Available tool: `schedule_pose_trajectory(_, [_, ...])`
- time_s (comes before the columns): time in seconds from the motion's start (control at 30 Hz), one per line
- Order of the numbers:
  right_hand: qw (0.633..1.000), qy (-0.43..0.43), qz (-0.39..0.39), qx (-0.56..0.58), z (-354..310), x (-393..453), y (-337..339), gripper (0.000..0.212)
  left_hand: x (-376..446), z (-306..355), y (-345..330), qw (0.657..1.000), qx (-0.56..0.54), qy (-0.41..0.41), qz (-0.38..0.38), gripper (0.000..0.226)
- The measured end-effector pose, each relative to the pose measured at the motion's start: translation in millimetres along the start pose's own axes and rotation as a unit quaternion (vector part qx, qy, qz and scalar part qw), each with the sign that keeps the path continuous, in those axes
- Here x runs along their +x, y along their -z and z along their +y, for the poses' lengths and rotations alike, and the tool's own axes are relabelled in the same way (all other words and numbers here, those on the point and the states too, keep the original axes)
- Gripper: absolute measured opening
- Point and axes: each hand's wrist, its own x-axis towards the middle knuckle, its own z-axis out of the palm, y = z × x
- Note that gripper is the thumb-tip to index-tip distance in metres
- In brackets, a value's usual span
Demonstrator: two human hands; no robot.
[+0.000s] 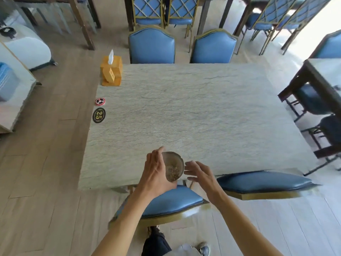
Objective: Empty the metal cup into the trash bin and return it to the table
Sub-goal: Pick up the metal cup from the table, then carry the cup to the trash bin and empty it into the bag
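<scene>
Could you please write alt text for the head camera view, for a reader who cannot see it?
A person's left hand grips a metal cup holding brownish scraps at the near edge of a pale stone table; the open right hand hovers beside it. Blue chairs surround the table, with a tissue box at its far left corner.

A single wide-angle camera worn on the person's head looks forward and steeply down over the near edge of the stone-patterned surface (184, 108), both forearms close in the foreground, blue chairs (151, 46) and neighbouring tables curving away at the frame's edges
</scene>
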Motion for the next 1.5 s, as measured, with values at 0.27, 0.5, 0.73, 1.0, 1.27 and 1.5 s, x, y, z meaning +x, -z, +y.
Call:
schedule_pose_trajectory(0.27, [0.993,0.05,0.105,0.037,46.2,-95.8,146.3,0.029,-22.0,158.9,-87.6,0.996,-0.017,-0.083,-0.016,0.114])
schedule_pose_trajectory(0.5, [0.983,0.067,0.17,0.007,106.3,-175.7,268.3,0.022,-46.5,273.9,-159.6,0.983,0.024,-0.176,-0.05,0.113])
schedule_pose_trajectory(0.73, [0.962,0.06,0.264,-0.03,138.9,-222.5,366.7,0.012,-46.4,358.3,-215.2,0.962,0.05,-0.239,-0.119,0.108])
schedule_pose_trajectory(1.0, [0.949,0.039,0.307,-0.063,156.6,-216.2,480.1,0.025,12.0,437.8,-288.5,0.947,0.063,-0.278,-0.144,0.108])
schedule_pose_trajectory(1.27, [0.949,0.001,0.311,-0.052,156.2,-166.4,595.2,0.019,87.1,509.5,-360.4,0.953,0.042,-0.26,-0.148,0.108])
schedule_pose_trajectory(1.5, [0.954,-0.03,0.295,-0.042,148.9,-127.5,677.5,0.018,155.5,554.8,-396.2,0.962,0.038,-0.235,-0.136,0.105])
